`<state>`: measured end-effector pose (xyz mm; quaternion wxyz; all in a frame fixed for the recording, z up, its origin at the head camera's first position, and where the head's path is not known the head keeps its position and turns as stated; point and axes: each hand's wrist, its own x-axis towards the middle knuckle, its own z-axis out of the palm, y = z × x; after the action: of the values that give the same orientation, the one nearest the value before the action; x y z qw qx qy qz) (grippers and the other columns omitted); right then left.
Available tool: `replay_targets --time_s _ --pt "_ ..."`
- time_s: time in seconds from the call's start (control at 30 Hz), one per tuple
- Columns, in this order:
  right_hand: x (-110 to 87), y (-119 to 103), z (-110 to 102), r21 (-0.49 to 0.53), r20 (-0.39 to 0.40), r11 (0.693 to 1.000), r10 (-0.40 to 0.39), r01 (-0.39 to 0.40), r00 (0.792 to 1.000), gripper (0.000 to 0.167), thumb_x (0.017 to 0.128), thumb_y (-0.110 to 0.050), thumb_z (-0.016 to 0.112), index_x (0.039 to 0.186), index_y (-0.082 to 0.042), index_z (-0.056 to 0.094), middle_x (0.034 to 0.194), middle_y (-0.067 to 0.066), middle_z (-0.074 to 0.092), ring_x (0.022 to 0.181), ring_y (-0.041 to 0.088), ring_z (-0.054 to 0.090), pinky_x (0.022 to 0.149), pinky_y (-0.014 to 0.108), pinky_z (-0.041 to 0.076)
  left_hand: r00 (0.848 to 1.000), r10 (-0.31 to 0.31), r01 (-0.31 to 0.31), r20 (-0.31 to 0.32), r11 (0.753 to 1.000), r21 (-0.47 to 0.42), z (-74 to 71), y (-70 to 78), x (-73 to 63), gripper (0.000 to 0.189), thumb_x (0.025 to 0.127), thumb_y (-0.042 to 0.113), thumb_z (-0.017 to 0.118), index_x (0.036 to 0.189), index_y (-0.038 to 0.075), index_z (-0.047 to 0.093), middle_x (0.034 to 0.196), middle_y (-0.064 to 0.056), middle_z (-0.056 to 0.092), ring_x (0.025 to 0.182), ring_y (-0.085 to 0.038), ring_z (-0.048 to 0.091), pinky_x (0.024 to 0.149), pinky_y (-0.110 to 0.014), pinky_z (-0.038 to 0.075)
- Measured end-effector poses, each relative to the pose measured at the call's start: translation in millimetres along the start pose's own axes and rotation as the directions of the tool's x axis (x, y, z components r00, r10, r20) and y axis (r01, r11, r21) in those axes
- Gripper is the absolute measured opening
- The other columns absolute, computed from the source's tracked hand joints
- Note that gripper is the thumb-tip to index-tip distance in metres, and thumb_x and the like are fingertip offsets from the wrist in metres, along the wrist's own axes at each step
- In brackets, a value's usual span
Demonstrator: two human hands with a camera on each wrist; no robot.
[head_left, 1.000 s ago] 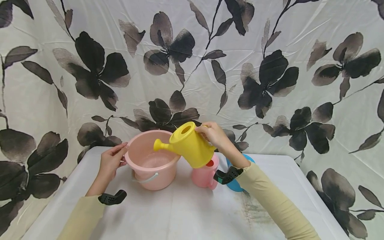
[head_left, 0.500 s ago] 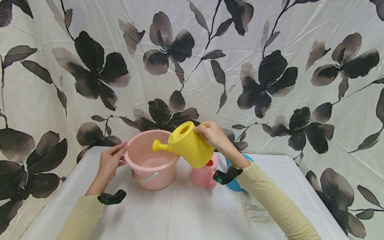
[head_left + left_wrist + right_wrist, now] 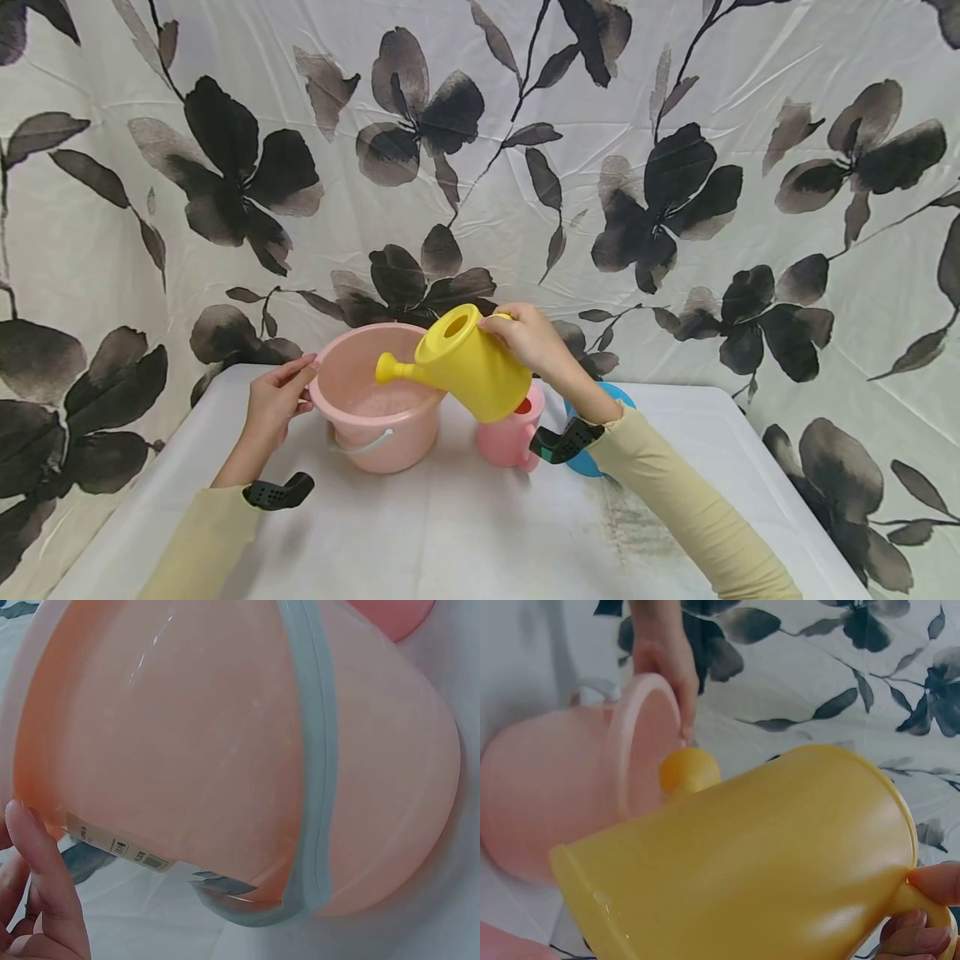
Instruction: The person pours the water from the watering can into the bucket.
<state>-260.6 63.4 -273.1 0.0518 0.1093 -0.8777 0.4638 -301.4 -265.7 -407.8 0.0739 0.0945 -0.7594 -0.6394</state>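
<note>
A yellow watering can (image 3: 476, 367) is held up by its handle in my right hand (image 3: 531, 337), its spout tipped left over the mouth of a pink bucket (image 3: 386, 442). The can's handle (image 3: 922, 904) shows between thumb and fingers in the right wrist view. My left hand (image 3: 275, 400) pinches the bucket's left rim; the thumb (image 3: 45, 862) lies on the near side in the left wrist view, with the other fingers behind the rim. A pale blue-grey bail handle (image 3: 319, 750) hangs down the bucket's side. No water stream can be made out at the spout.
Beneath the watering can stands a pink mug-like vessel (image 3: 502, 442) with a handle. A blue round object (image 3: 588, 462) sits behind my right wrist, partly hidden. All rest on a white-covered table (image 3: 420, 542), with a floral cloth (image 3: 525, 167) hanging behind.
The watering can has shifted slightly left, and its spout tips a little lower over the bucket. My left hand and the bucket have stayed in place.
</note>
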Motion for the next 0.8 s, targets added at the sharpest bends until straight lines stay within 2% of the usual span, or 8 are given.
replay_targets --time_s 0.5,0.8 --pt "0.5 -2.6 -1.7 -0.007 0.002 1.000 0.003 -0.003 1.000 0.039 0.091 -0.025 0.054 0.057 -0.013 0.040 0.054 -0.003 0.030 0.052 0.014 0.032 0.052 0.025 0.027 1.000 -0.010 0.010 -0.002 1.000 -0.014 0.1 -3.5 1.4 0.055 0.094 0.038 0.058 0.140 0.008 0.050 0.081 0.017 0.056 0.062 0.000 0.052 0.056 -0.013 0.053" --pt "2.4 -4.8 -0.9 -0.001 -0.006 1.000 0.001 -0.001 1.000 0.039 0.091 -0.025 0.055 0.058 -0.013 0.040 0.054 -0.003 0.030 0.053 0.014 0.032 0.052 0.025 0.027 1.000 -0.007 0.007 -0.001 1.000 -0.013 0.1 -2.3 1.7 0.055 0.095 0.038 0.057 0.140 0.008 0.050 0.082 0.015 0.055 0.063 0.000 0.051 0.056 -0.013 0.053"
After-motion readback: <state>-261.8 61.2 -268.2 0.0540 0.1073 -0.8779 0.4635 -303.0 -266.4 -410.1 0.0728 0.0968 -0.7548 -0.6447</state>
